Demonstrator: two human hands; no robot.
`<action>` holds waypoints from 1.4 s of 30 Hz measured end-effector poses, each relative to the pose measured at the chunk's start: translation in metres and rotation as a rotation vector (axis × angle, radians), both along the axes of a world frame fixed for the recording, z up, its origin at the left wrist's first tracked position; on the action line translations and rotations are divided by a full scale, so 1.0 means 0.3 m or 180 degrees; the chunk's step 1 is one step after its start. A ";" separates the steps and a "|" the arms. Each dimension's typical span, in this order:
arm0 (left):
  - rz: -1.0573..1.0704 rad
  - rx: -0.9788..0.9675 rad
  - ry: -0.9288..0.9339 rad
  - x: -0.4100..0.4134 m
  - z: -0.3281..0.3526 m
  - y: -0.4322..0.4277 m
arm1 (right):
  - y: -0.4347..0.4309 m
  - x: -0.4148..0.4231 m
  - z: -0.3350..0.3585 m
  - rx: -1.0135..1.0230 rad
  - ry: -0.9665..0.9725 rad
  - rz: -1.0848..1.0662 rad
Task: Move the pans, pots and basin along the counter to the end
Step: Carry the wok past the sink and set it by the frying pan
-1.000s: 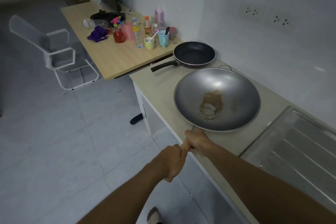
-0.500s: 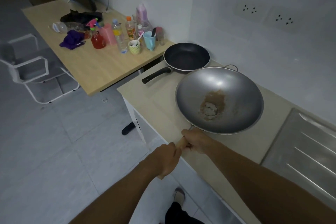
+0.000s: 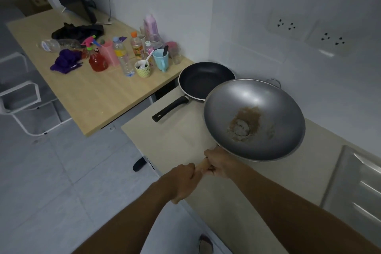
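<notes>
A large grey wok [image 3: 268, 107] with a brown stain in its bottom is over the beige counter [image 3: 175, 136]. Both hands grip its wooden handle [image 3: 203, 164]: my right hand [image 3: 221, 163] close to the bowl, my left hand [image 3: 184, 181] at the handle's end. The wok's far rim overlaps the edge of a black frying pan [image 3: 201, 81], which lies at the counter's far end with its black handle pointing toward the front left. Whether the wok rests on the counter or is lifted I cannot tell.
A wooden table [image 3: 92, 93] adjoins the counter's end, crowded with bottles, cups [image 3: 160, 60], a red spray bottle [image 3: 98, 61] and cloths. A steel sink drainboard [image 3: 358, 187] lies at the right. A white chair [image 3: 24, 105] stands on the tiled floor at left. Wall sockets [image 3: 286, 24] are above.
The wok has moved along the counter toward the frying pan and now overlaps its rim. Both hands kept their grip on the handle and moved with it.
</notes>
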State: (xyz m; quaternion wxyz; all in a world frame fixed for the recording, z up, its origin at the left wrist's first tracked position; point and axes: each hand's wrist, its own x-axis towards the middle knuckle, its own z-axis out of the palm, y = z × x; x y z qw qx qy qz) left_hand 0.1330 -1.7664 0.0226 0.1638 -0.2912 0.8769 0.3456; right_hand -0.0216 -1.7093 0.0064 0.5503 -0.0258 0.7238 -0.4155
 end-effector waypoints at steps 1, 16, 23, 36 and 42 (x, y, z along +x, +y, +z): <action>-0.0047 -0.0014 0.0000 -0.011 -0.008 -0.020 | -0.013 -0.013 -0.005 -0.0048 -0.0040 -0.0038; -0.1287 -0.0755 -0.0350 -0.147 0.009 -0.558 | -0.290 -0.111 0.027 -0.0056 -0.0483 -0.0522; -0.1967 -0.1646 -0.0289 -0.329 0.079 -0.854 | -0.437 -0.214 0.069 0.0391 0.0813 -0.0063; -0.2697 -0.2610 0.0591 -0.593 0.096 -1.121 | -0.556 -0.335 0.038 0.0998 0.3291 0.1156; -0.2743 -0.2744 0.0566 -0.645 0.070 -1.155 | -0.580 -0.351 0.007 0.1187 0.3254 0.1151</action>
